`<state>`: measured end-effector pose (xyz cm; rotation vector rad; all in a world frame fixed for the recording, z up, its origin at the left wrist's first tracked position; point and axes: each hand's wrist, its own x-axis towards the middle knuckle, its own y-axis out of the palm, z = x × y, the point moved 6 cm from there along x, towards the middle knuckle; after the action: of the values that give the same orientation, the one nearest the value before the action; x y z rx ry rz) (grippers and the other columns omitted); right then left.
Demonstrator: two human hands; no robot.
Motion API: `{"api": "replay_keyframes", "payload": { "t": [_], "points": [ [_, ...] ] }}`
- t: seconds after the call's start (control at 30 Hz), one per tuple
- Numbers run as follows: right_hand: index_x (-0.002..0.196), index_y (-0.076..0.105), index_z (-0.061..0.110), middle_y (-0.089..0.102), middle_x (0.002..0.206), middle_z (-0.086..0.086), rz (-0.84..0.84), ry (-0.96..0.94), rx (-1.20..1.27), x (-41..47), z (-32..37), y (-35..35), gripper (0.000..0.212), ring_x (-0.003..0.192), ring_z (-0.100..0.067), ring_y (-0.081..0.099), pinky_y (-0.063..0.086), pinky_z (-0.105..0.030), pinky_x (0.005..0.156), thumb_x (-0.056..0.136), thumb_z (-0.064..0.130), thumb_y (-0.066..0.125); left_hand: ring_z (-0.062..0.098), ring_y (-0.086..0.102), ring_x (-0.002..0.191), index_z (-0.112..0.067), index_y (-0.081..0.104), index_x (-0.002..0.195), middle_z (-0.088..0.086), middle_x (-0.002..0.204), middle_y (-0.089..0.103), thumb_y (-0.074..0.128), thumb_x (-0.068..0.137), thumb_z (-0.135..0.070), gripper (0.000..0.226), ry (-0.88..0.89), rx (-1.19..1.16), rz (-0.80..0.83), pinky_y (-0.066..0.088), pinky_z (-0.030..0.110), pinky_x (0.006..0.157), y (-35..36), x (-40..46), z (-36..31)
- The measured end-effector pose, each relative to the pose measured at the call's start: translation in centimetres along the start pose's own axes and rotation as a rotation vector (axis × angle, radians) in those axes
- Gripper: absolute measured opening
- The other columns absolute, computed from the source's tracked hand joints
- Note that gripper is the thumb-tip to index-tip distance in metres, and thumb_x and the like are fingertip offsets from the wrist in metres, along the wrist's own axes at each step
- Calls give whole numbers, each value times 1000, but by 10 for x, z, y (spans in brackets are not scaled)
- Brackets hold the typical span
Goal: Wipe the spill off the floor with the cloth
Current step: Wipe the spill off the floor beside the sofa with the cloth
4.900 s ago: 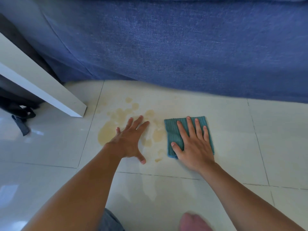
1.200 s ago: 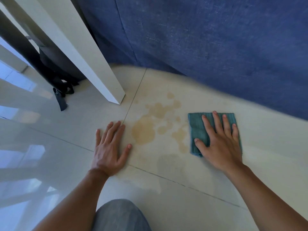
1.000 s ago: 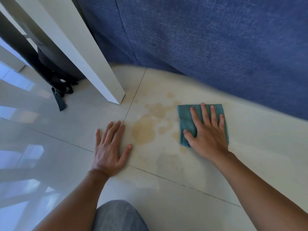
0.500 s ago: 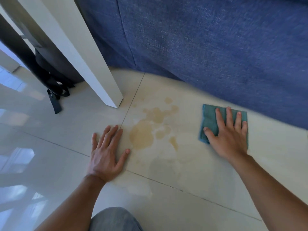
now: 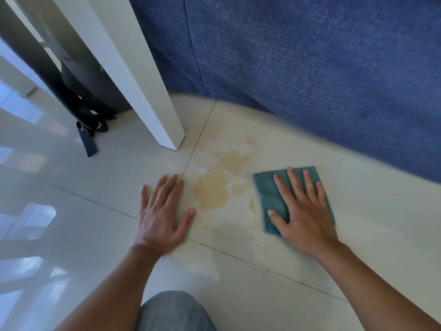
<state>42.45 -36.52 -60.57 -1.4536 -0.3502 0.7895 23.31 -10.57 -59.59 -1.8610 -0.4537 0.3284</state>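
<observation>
Moved: your right hand (image 5: 303, 211) has slid the cloth (image 5: 272, 194) back leftward from beside the sofa toward the spill since half a second ago; your left hand has kept its place.
Right hand: you have it flat and open, fingers spread, palm pressing down on the cloth; it grips nothing, it only pushes.
Cloth: teal and folded into a rough rectangle, it lies flat on the floor (image 5: 262, 295) under your right hand, with its left edge just beside the small right-hand blots of the spill.
Left hand: your left hand (image 5: 162, 216) rests palm down on the bare tile, open, fingers together and pointing away from you, thumb out toward the spill, holding nothing.
Spill: a tan puddle (image 5: 211, 191) with smaller blots above and to its right lies between your two hands, just right of the tile joint by your left fingertips; it is unwiped.
Sofa: blue fabric (image 5: 310, 68) fills the far side, its lower edge near the cloth.
Table leg: a white leg (image 5: 143, 91) stands on the floor beyond your left hand, its foot close to the upper blots.
Strap: a black strap (image 5: 87, 137) trails on the tile left of that leg.
Knee: grey cloth over your knee (image 5: 174, 311) shows at the bottom edge.
</observation>
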Motion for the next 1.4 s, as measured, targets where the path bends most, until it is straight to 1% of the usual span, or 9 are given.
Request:
{"api": "replay_keyframes", "payload": {
  "t": [0.17,0.3,0.5,0.67,0.83,0.93,1.03,1.23,1.4],
  "points": [
    [162,-3,36,-13,172,1,-13,73,-44,48,-24,-13,87,157,-30,-14,-4,-52,126,86,75,14,19,17,154,-19,38,153,-1,161,33,33,94,-61,72,-1,-3,6,7,56,123,0,1,-1],
    [161,-7,38,-19,171,2,60,-37,-55,98,7,-21,88,156,-30,-19,-9,-52,125,83,74,9,19,16,154,-18,37,153,0,162,31,36,94,-61,73,1,10,11,6,56,124,0,0,0],
    [162,-3,37,-14,171,2,54,-224,-42,81,55,-16,82,156,-30,-19,-9,-52,125,89,67,20,17,12,155,-20,33,155,-2,163,29,31,94,-65,75,-2,15,28,5,56,124,0,2,1],
    [163,5,35,-5,173,3,30,-192,-28,57,28,-14,81,158,-29,-11,-1,-53,126,91,64,27,18,15,155,-20,36,154,-1,162,31,31,94,-66,75,-4,7,11,8,58,123,0,2,3],
    [161,-13,33,-25,169,-1,116,-141,-63,96,33,-23,88,153,-31,-26,-14,-52,124,87,70,14,21,18,154,-16,39,152,2,160,33,34,95,-62,74,-18,11,13,9,59,122,-1,2,-2],
    [159,-20,32,-34,165,-2,237,-150,-78,113,45,-26,86,150,-34,-33,-16,-52,123,97,67,28,20,18,154,-16,40,152,2,160,34,33,95,-63,73,-13,4,19,8,59,123,-1,2,-1],
    [157,-24,36,-37,164,0,312,-180,-76,126,47,-33,85,149,-31,-36,-18,-51,123,98,65,30,20,16,154,-17,38,153,1,161,32,31,95,-64,75,0,17,21,7,58,123,-1,2,-1],
    [160,-16,35,-30,167,1,139,-137,-18,136,63,-29,80,152,-29,-31,-18,-50,123,98,59,29,19,20,153,-17,42,151,-1,160,34,31,95,-65,74,12,-5,-22,10,58,123,0,0,1],
    [160,-15,36,-30,167,2,111,-105,-6,137,64,-28,81,152,-27,-30,-18,-48,123,95,58,28,17,17,154,-18,40,152,-2,161,33,31,96,-64,73,15,-21,-17,8,57,123,0,0,1]
  ]
}}
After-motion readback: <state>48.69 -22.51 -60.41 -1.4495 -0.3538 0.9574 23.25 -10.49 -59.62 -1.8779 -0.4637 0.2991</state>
